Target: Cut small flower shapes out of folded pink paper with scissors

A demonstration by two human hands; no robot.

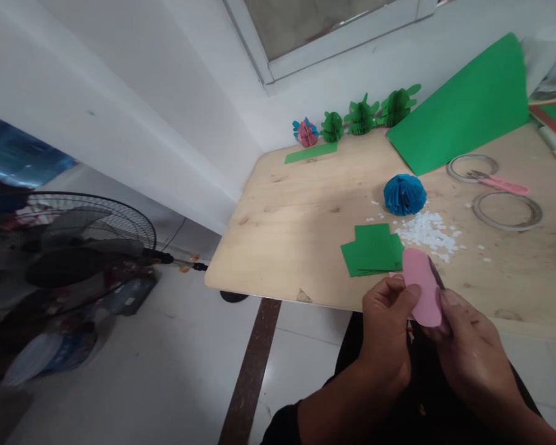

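A pink paper piece [421, 284] with rounded ends is pinched between the thumb and fingers of my left hand [389, 315]. My right hand [467, 334] closes on its lower right edge. Along that edge runs a dark strip; I cannot tell whether it is a shaded fold or something else. Just beyond my left hand lie several green paper pieces [373, 247], overlapping on the wooden table [278, 228]. A heap of white paper bits [429, 232] sits past my fingers, beside a blue pleated paper ball [404, 194].
Pleated paper figures, one pink [307, 133] and several green [362, 117], line the wall behind a green strip [311, 152]. A large green sheet [467, 105] leans at the back right. Pink-handled scissors [505, 183] lie across a tape roll [450, 170]. A fan [74, 247] stands left.
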